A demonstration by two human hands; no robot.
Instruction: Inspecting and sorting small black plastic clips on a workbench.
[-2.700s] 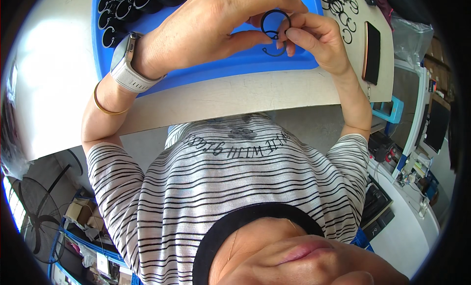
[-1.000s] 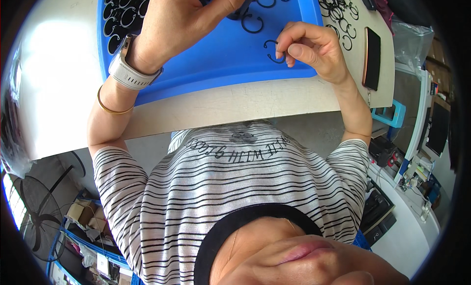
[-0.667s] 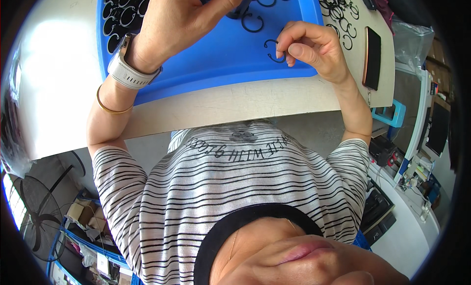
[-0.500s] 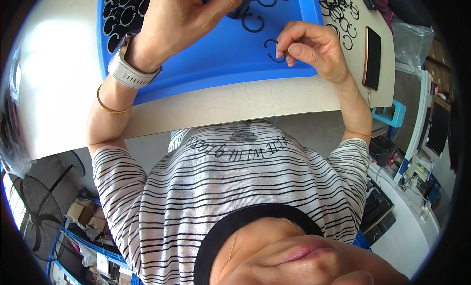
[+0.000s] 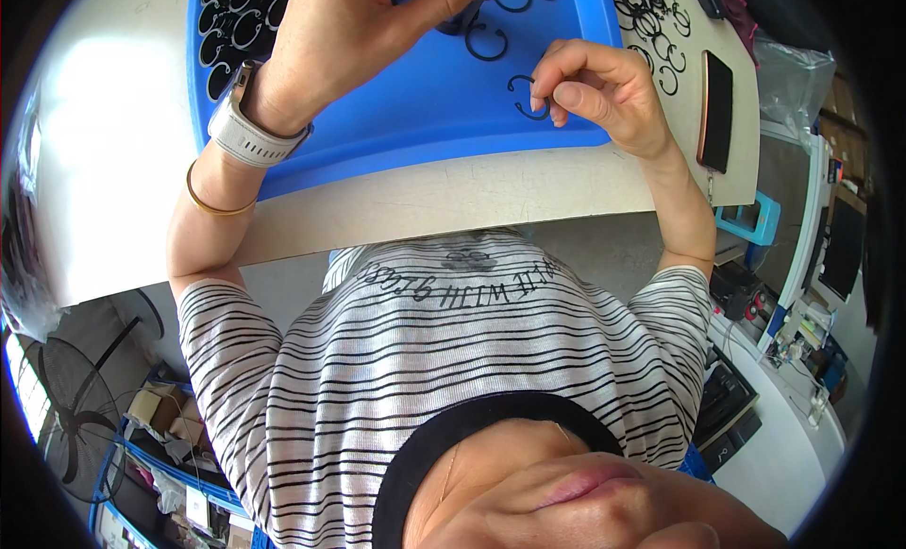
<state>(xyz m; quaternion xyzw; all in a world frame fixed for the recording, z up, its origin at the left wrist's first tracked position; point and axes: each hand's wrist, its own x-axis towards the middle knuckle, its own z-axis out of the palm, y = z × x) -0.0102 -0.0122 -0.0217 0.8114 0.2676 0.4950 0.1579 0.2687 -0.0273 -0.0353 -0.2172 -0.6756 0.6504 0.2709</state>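
My right hand [image 5: 604,91] is closed in a pinch over the front right part of a blue tray [image 5: 396,151]. Its fingers grip a thin black snap ring [image 5: 518,80], whose open C shape sticks out to the left of the fingertips. My left hand [image 5: 354,44], with a pale watch strap on the wrist, reaches over the tray at the top edge. The thumb points right; the other fingers are cut off from view. Close by its thumb lie loose black snap rings [image 5: 487,57] on the tray floor. Rows of black rings [image 5: 247,28] fill the tray's left side.
Right of the tray, more black rings [image 5: 651,20] lie piled on the pale table [image 5: 453,195]. A phone [image 5: 717,112] rests near the table's right edge. A fan [image 5: 75,422] stands at lower left, and a blue-framed shelf [image 5: 203,483] holds boxes.
My left hand has shifted slightly, its thumb reaching a little further right. The right hand keeps its place with the ring.
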